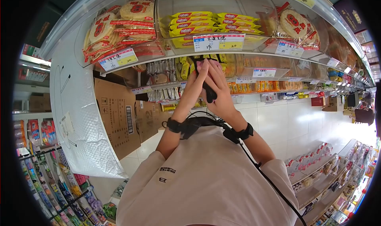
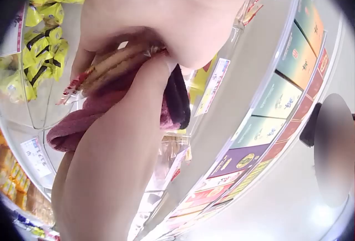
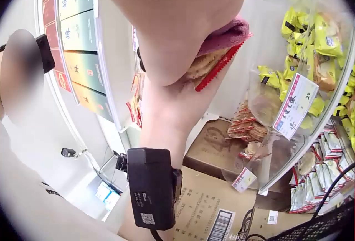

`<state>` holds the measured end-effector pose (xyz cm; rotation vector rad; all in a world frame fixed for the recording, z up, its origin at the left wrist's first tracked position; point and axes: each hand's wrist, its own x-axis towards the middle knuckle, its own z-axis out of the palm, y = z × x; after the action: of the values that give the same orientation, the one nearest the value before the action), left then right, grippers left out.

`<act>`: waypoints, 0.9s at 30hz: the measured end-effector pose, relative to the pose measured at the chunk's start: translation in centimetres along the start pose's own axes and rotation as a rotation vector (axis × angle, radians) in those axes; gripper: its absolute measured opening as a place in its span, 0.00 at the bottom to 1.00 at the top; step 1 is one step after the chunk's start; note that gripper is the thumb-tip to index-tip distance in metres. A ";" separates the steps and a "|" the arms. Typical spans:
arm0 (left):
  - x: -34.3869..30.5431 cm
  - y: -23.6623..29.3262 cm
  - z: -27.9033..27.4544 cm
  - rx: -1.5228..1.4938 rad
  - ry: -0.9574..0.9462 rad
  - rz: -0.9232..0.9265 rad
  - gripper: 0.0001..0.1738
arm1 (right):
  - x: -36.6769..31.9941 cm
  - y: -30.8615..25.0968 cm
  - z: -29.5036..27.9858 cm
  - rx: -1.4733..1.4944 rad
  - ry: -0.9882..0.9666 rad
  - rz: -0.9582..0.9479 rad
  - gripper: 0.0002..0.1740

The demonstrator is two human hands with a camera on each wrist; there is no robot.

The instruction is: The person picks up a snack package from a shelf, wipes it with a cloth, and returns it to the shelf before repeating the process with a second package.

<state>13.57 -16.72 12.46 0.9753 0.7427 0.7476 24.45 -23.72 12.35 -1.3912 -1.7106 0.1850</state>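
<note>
In the head view my left hand (image 1: 195, 83) and right hand (image 1: 220, 87) meet in front of the shelf, fingers pointing up. My left hand (image 2: 161, 13) grips a flat, round cracker packet (image 2: 113, 69) with a clear wrapper and red serrated edge. A purple cloth (image 2: 91, 122) lies between the packet and my right hand (image 2: 119, 141), which holds it. The right wrist view shows the cloth (image 3: 224, 37) pressed over the packet (image 3: 208, 66). A black piece (image 1: 208, 93) shows between the palms. My overlapping hands hide much of the packet.
Yellow wafer packets (image 1: 194, 23) fill a clear bin above the hands, flanked by red-and-clear cracker packs (image 1: 137, 10). Price cards (image 1: 218, 42) line the shelf edge. Cardboard boxes (image 1: 115, 111) stand lower left. A black cable (image 1: 262, 172) runs down from the right wrist.
</note>
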 end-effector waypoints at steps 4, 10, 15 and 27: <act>-0.3 0.4 -0.6 0.153 0.033 -0.034 0.31 | 0.1 0.1 0.0 0.226 0.014 0.081 0.32; 0.5 -0.6 -0.7 0.238 0.014 0.297 0.24 | -0.5 3.6 -0.9 0.691 -0.081 0.756 0.22; 0.3 -0.1 -1.1 0.241 0.095 0.248 0.16 | -0.5 0.8 -0.3 0.854 -0.022 0.687 0.20; 0.8 -0.1 -1.9 0.149 0.050 0.200 0.17 | -1.1 4.8 0.3 0.638 0.126 0.575 0.11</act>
<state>12.46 -15.31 11.53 1.1815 0.7601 0.9024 27.61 -22.80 8.72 -1.3170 -0.9736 0.8619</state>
